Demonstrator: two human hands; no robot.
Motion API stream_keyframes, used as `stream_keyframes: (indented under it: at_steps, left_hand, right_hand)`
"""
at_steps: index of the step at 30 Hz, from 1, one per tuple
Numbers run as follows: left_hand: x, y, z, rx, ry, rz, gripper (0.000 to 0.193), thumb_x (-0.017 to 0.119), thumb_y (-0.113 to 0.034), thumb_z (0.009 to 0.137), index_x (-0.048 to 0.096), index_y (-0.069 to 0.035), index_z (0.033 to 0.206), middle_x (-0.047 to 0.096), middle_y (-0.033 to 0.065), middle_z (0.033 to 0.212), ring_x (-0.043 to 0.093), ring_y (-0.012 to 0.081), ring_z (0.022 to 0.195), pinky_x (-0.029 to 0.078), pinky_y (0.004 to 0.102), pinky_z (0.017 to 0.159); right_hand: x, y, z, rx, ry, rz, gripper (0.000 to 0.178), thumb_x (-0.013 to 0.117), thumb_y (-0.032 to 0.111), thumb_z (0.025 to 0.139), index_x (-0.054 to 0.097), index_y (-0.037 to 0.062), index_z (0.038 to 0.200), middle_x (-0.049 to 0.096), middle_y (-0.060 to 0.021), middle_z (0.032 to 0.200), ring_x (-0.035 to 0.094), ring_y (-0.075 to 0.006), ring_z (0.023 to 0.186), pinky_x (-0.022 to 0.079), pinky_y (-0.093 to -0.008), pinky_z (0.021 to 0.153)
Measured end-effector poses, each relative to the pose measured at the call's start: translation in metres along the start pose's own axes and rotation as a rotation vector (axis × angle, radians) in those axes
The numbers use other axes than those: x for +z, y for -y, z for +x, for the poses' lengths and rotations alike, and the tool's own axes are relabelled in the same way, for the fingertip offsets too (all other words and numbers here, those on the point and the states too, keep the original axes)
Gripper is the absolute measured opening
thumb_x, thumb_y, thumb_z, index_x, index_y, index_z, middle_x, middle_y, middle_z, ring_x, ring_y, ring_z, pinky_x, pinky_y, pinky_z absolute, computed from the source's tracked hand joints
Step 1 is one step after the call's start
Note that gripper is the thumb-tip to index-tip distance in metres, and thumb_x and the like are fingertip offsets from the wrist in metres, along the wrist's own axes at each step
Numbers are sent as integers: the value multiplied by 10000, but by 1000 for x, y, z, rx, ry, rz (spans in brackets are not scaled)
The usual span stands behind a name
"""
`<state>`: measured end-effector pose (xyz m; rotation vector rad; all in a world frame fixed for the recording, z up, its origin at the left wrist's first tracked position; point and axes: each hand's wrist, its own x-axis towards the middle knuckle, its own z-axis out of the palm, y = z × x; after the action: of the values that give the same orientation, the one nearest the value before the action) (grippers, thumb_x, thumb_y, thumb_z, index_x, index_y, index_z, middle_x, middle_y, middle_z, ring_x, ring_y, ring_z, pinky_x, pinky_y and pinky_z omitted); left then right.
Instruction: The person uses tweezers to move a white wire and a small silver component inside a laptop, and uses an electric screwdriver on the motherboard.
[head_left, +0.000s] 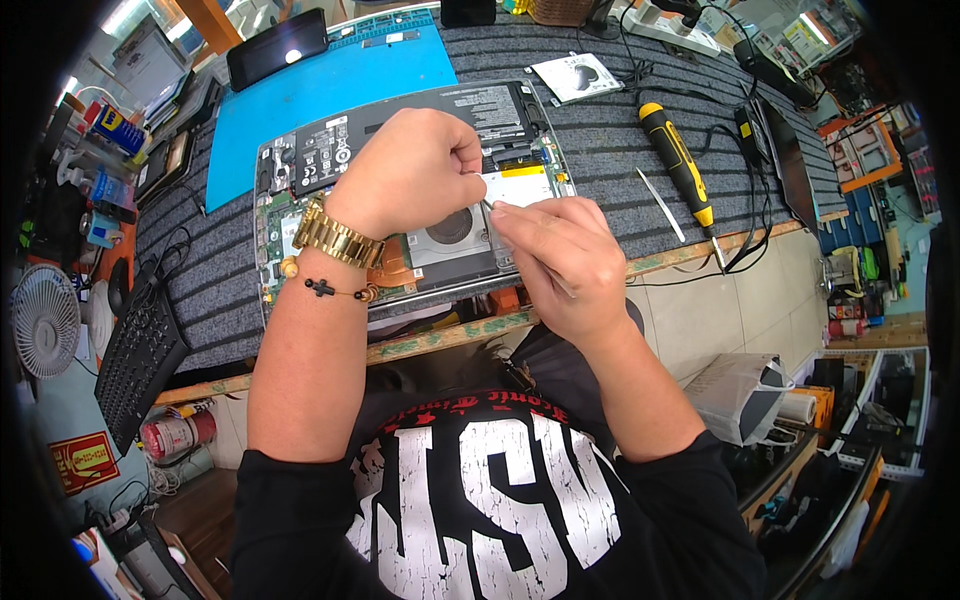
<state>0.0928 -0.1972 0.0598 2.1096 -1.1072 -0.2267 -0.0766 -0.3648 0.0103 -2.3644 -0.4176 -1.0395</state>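
Note:
An opened laptop base (400, 285) lies on the ribbed grey mat, its inside facing up. A black battery (490, 112) spans its far side, and a round fan (449, 228) shows between my hands. My left hand (410, 165), with a gold watch and bead bracelet at the wrist, hovers over the middle of the laptop. Its fingers are curled closed; whatever they hold is hidden. Close beside it, my right hand (570, 262) pinches a thin tool near the fan, mostly covered by the fingers. A yellow-marked part (522, 172) lies just beyond the fingertips.
Right of the laptop lie a yellow-black screwdriver (677, 165), a thin pale pointed tool (660, 205) and a silver hard drive (577, 77). Behind is a blue work mat (240, 140) with a dark phone (278, 48). Cables run along the right; a keyboard (140, 350) stands left.

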Motion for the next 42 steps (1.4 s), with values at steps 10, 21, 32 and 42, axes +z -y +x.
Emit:
stream_keyframes:
  at_steps: [10,21,32,42]
  left_hand:
    - [-2,0,-1,-3,0,-1,147,806,-77,831,763,42,905,697,106,809,641,198,706,556,357,672]
    - [-5,-3,-5,48,24,-5,152,787,-89,865,778,29,961,673,88,828,618,192,764,552,355,718]
    - [-1,1,-3,72,-26,13,157,865,-103,915,788,32,933,735,87,823,662,169,725,564,341,687]
    - [4,1,-1,71,-45,21,104,822,-67,869,783,25,896,740,119,805,682,208,696,579,358,684]
  right_hand:
    - [-1,-1,1,-19,11,9,263,846,-30,870,825,52,1120,855,-75,1081,760,-272,929,540,-422,864]
    - [1,-3,-1,23,-106,96,282,828,-104,850,813,26,1100,832,-102,1010,758,-298,844,571,-415,802]
    - [0,-3,-1,24,-87,82,292,831,-84,848,814,35,1115,836,-95,1032,765,-288,872,566,-417,809]
    - [2,-2,-1,-15,-31,-3,305,850,-35,838,824,57,1128,844,-70,1071,759,-279,919,554,-430,842]
